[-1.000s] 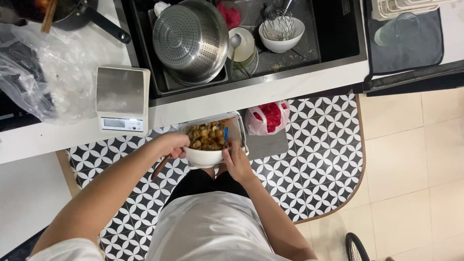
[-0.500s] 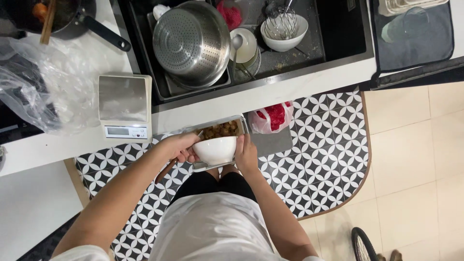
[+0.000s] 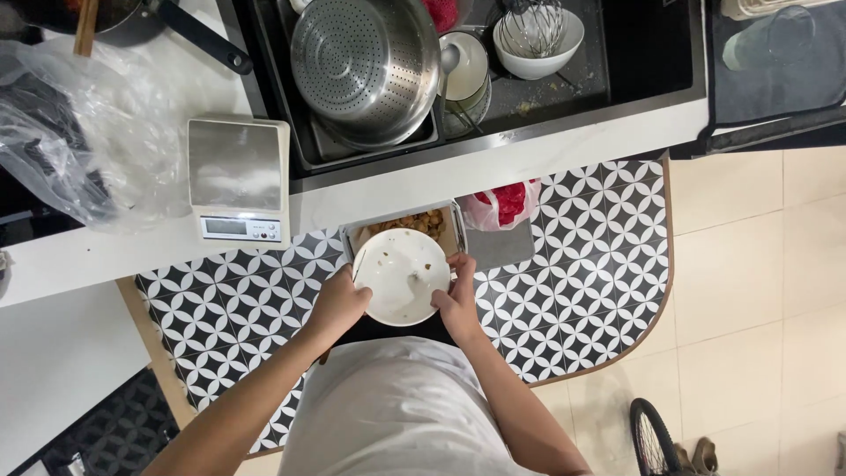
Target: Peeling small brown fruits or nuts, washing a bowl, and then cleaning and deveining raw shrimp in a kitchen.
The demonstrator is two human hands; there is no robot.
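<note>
I've got both hands, left [image 3: 339, 304] and right [image 3: 458, 304], fingers clamped on the near-empty white bowl [image 3: 401, 276], tipping scraps into the bin [image 3: 445, 231]; next it needs a careful shake.

White bowl [image 3: 402, 276] covers most of the metal tray [image 3: 352, 240]; only brown food bits [image 3: 414, 224] peek out. Pan [image 3: 123, 22] cut off at top edge.

Both arms come up from about 6 o'clock, bare forearms angling in toward each other; left hand [image 3: 337, 304] sits at roughly 9 o'clock of centre, fingers curled in a grip, knuckles up; right hand [image 3: 458, 300] is just across at 3 o'clock, fingers wrapped too, thumb pointing to 12.
</note>
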